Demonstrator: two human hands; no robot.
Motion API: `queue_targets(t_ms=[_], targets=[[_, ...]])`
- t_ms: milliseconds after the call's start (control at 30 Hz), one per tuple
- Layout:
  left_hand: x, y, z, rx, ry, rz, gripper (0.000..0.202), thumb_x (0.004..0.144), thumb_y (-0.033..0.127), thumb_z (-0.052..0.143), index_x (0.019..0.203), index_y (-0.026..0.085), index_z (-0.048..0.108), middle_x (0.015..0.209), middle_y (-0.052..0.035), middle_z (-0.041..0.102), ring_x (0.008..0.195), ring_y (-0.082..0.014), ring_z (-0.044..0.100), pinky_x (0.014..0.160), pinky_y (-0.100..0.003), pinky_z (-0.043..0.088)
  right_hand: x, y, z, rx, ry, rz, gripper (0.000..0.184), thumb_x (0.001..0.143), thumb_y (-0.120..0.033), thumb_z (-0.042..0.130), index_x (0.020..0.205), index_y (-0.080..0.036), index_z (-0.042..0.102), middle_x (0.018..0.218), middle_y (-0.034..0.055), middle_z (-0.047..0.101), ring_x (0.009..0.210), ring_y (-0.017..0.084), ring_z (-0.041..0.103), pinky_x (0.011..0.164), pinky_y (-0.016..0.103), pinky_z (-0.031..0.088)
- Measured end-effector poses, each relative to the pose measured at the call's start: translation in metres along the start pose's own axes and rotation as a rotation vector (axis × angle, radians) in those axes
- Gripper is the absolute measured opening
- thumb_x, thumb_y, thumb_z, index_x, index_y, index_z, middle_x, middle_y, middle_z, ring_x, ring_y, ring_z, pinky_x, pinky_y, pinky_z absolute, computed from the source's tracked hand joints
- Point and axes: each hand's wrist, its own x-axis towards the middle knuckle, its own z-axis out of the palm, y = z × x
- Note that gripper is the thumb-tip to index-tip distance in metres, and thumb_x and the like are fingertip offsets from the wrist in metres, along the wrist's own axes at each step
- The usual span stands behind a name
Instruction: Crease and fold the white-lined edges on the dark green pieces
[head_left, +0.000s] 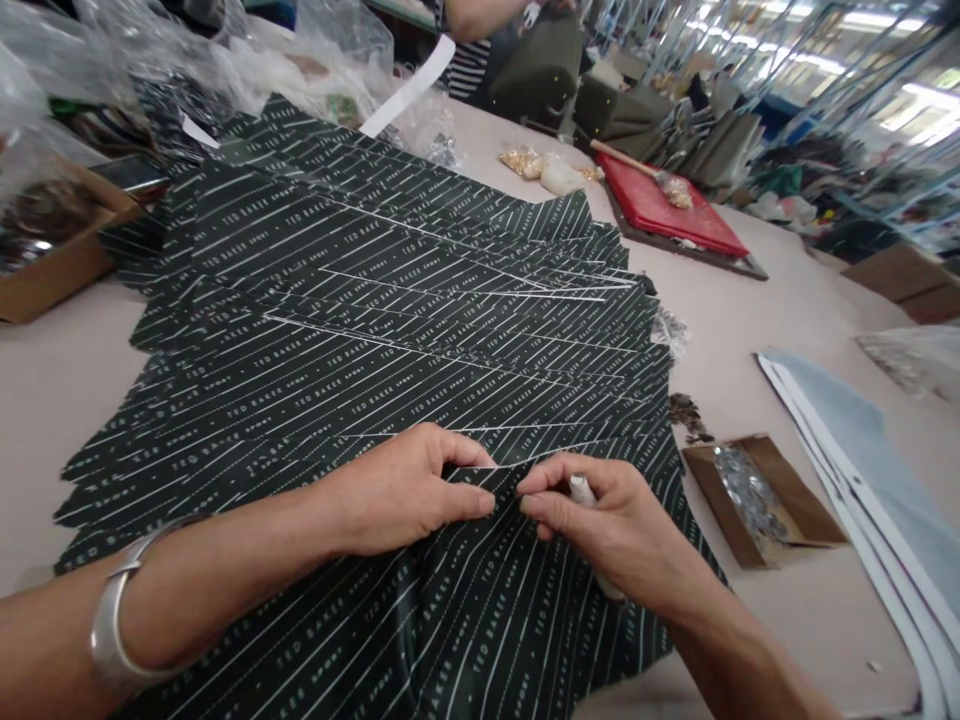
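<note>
A fanned stack of dark green printed sheets with white stripes and lettering covers the middle of the table. My left hand pinches a fold of the top sheet between thumb and fingers near the front. My right hand pinches the same fold just to the right, and a white pen-like stick lies tucked in its palm. A silver bracelet sits on my left wrist.
A small open cardboard box of shiny metal bits stands right of my hands. Pale blue sheets lie at the far right. A red board with a brush is at the back; a cardboard box and plastic bags sit at the left.
</note>
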Motion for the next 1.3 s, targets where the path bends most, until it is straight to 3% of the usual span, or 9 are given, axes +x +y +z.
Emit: queue_targets(t_ms=[367, 533, 633, 700, 800, 900, 1000, 1100, 1300], targets=[[-0.008, 0.010, 0.009, 0.170, 0.095, 0.106, 0.010, 0.083, 0.030, 0.063, 0.087, 0.026, 0.072, 0.085, 0.0061, 0.065, 0.083, -0.0132, 0.058, 0.075, -0.026, 0.040, -0.006, -0.003, 0.005, -0.177, 0.062, -0.063, 0.009, 0.084, -0.027, 0.069, 0.081, -0.021, 0.075, 0.063, -0.0032, 0.066, 0.057, 0.010, 0.058, 0.054, 0.020, 0.044], [-0.013, 0.009, 0.021, 0.419, 0.257, 0.226, 0.002, 0.086, 0.028, 0.069, 0.088, 0.027, 0.069, 0.085, 0.0081, 0.064, 0.083, -0.0120, 0.058, 0.072, -0.027, 0.038, -0.012, -0.001, 0.009, -0.376, 0.072, -0.278, 0.013, 0.090, -0.018, 0.062, 0.084, -0.022, 0.072, 0.069, -0.0039, 0.066, 0.060, 0.009, 0.059, 0.057, 0.021, 0.046], [-0.014, 0.003, 0.029, 0.635, 0.343, 0.339, 0.002, 0.092, 0.025, 0.066, 0.094, 0.024, 0.066, 0.086, 0.0055, 0.062, 0.080, -0.0129, 0.057, 0.069, -0.028, 0.036, -0.015, 0.003, 0.010, -0.526, 0.168, -0.493, 0.009, 0.092, -0.015, 0.060, 0.093, -0.021, 0.068, 0.086, 0.0006, 0.067, 0.077, 0.013, 0.064, 0.070, 0.024, 0.052], [-0.015, -0.003, 0.033, 0.772, 0.369, 0.437, 0.004, 0.095, 0.019, 0.061, 0.093, 0.022, 0.063, 0.086, 0.0039, 0.060, 0.075, -0.0131, 0.055, 0.064, -0.029, 0.034, -0.017, 0.007, 0.008, -0.630, 0.214, -0.589, 0.020, 0.093, -0.014, 0.059, 0.111, -0.020, 0.062, 0.110, 0.0073, 0.065, 0.097, 0.017, 0.065, 0.080, 0.028, 0.055], [-0.016, -0.009, 0.038, 0.934, 0.413, 0.544, 0.008, 0.095, 0.016, 0.057, 0.089, 0.021, 0.059, 0.082, 0.0025, 0.055, 0.067, -0.0142, 0.051, 0.057, -0.030, 0.028, -0.018, 0.013, 0.006, -0.762, 0.127, -0.641, 0.033, 0.096, -0.013, 0.054, 0.128, -0.018, 0.052, 0.129, 0.0121, 0.059, 0.114, 0.020, 0.061, 0.090, 0.033, 0.055], [-0.017, -0.014, 0.041, 1.030, 0.471, 0.612, 0.014, 0.099, 0.017, 0.053, 0.086, 0.020, 0.057, 0.077, 0.0021, 0.050, 0.062, -0.0142, 0.047, 0.053, -0.031, 0.024, -0.019, 0.020, 0.006, -0.859, 0.057, -0.650, 0.016, 0.100, -0.015, 0.049, 0.113, -0.018, 0.058, 0.104, 0.0069, 0.066, 0.094, 0.019, 0.066, 0.082, 0.034, 0.055], [-0.018, -0.017, 0.044, 1.073, 0.539, 0.675, 0.022, 0.103, 0.020, 0.045, 0.083, 0.020, 0.055, 0.073, 0.0019, 0.044, 0.060, -0.0141, 0.043, 0.052, -0.031, 0.023, -0.022, 0.026, 0.011, -0.920, 0.131, -0.714, 0.012, 0.101, -0.015, 0.048, 0.098, -0.017, 0.059, 0.086, 0.0047, 0.064, 0.076, 0.017, 0.064, 0.068, 0.031, 0.052], [-0.021, -0.020, 0.046, 1.054, 0.566, 0.710, 0.027, 0.105, 0.023, 0.039, 0.084, 0.021, 0.056, 0.071, 0.0022, 0.041, 0.058, -0.0134, 0.041, 0.051, -0.030, 0.024, -0.027, 0.028, 0.016, -0.926, 0.207, -0.799, 0.015, 0.100, -0.013, 0.048, 0.092, -0.018, 0.059, 0.079, 0.0044, 0.064, 0.070, 0.016, 0.062, 0.063, 0.029, 0.049], [-0.026, -0.024, 0.044, 0.912, 0.520, 0.754, 0.028, 0.106, 0.026, 0.038, 0.087, 0.020, 0.058, 0.073, 0.0024, 0.046, 0.062, -0.0120, 0.048, 0.054, -0.028, 0.031, -0.037, 0.027, 0.020, -0.967, 0.207, -0.878, 0.018, 0.097, -0.008, 0.049, 0.088, -0.019, 0.060, 0.077, 0.0046, 0.067, 0.066, 0.015, 0.061, 0.057, 0.029, 0.045]])
